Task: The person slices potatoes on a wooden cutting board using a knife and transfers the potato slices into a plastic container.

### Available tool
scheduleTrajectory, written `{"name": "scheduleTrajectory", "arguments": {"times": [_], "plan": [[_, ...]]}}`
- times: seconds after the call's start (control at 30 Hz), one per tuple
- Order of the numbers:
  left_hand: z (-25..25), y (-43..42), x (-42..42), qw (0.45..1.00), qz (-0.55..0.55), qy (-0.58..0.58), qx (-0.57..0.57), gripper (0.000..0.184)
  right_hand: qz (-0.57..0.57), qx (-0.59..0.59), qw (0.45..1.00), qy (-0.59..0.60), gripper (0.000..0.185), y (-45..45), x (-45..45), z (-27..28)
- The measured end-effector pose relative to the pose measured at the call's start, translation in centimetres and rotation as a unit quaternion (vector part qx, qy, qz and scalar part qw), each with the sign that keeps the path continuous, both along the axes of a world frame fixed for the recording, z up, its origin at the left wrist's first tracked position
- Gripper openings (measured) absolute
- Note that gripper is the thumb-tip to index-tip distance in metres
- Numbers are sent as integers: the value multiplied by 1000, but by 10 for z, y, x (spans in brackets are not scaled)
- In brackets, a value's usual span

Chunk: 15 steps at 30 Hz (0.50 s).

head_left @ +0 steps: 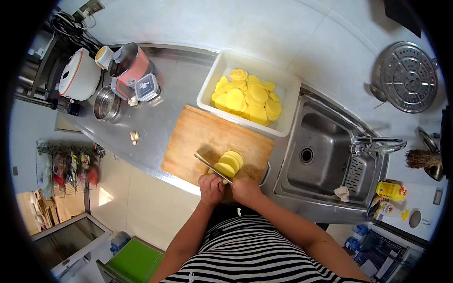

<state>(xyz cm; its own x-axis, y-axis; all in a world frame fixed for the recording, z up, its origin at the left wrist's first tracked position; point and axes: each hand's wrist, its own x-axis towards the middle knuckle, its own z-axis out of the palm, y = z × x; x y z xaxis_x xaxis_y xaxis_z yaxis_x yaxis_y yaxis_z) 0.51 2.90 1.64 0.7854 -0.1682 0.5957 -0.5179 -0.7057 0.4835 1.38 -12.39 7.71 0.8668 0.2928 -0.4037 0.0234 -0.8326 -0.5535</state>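
My right hand (246,190) is closed round the handle of a kitchen knife (207,163), whose blade slants up to the left across the near part of the wooden cutting board (191,134). On the near side of the blade, my left hand (212,188) has its fingers curled over a piece of peeled potato, mostly hidden by the hand and knife. Several yellow potato slices (229,162) lie overlapping against the blade's far side. Beyond the board, a white plastic tub (212,80) holds a heap of potato slices (255,96).
To the right is a steel sink (321,134) with a faucet (382,144) and a crumpled cloth (342,193). Leftward on the counter stand a pink appliance (134,66), a lidded container (147,87), a steel bowl (106,104), garlic (134,137) and a white rice cooker (80,75).
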Motion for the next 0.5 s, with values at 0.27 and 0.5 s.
{"name": "scheduleTrajectory", "arguments": {"times": [0.27, 0.5], "plan": [[-5, 3, -2, 999, -17, 26, -9, 18, -9, 3, 1000, 11, 29, -15, -9, 25], [-11, 3, -1, 1000, 0, 3, -4, 20, 28, -49, 995, 86, 26, -26, -17, 90]]}}
